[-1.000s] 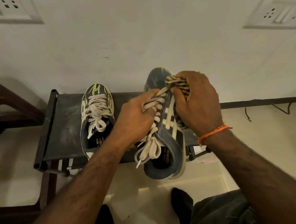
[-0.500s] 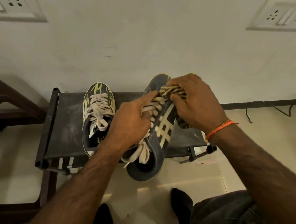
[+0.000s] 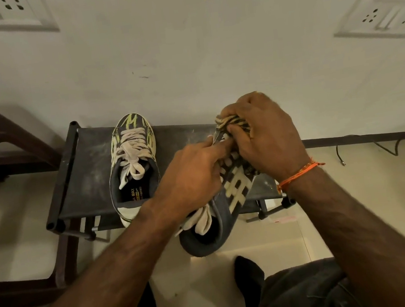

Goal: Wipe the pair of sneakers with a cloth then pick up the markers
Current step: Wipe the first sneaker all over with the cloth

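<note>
over the dusty rack (image 3: pixel 88 170), both hands' grip on tilted sneaker (image 3: pixel 232 201), cloth (image 3: pixel 231 122).

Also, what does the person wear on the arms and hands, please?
Both forearms are bare, with no sleeves in view. The right wrist has a thin orange thread bracelet. The left hand and right hand wear no gloves, and no rings or watch are visible.

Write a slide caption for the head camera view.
Left hand steadies a dark sneaker while the right hand wipes it with a striped cloth.
</note>
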